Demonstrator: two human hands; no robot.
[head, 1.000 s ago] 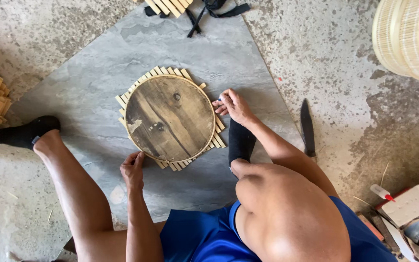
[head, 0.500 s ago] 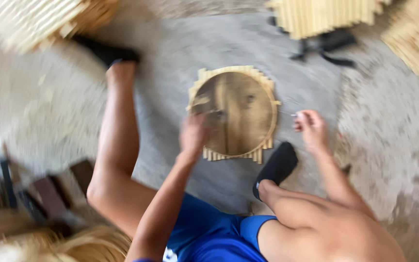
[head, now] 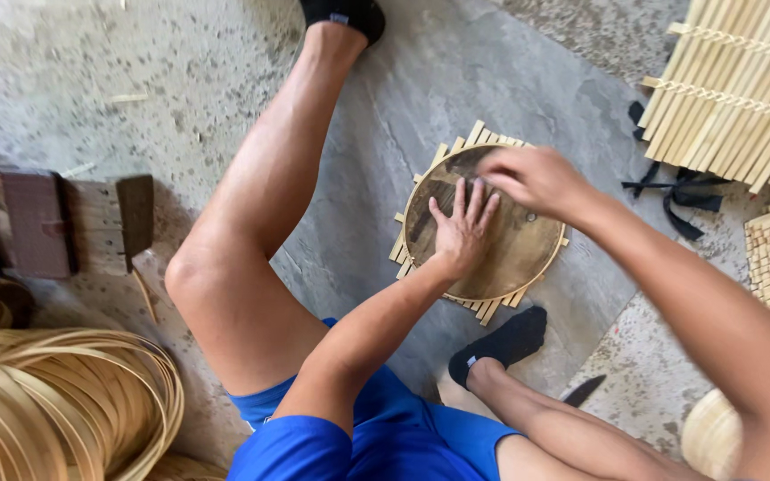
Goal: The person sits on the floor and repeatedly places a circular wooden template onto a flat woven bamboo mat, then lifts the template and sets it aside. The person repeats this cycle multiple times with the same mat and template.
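Both hands moved onto the round, dark wooden disc [head: 492, 233]: left hand [head: 462, 230] flat, open; right hand [head: 535, 178] curled, lying on pale bamboo slats [head: 488, 309].

The scene is lit evenly by soft daylight, and no strong glare is seen. Only faint, diffuse shadows are cast beneath the legs and under the round wooden disc [head: 485, 233]. The left hand [head: 462, 230] is rendered sharply, while the right hand [head: 535, 181] and its forearm at the near right are softened by slight motion blur. The coiled bamboo strips [head: 55, 401] at the near left are bright and a little soft. Mild stretching is noticed toward the edges.
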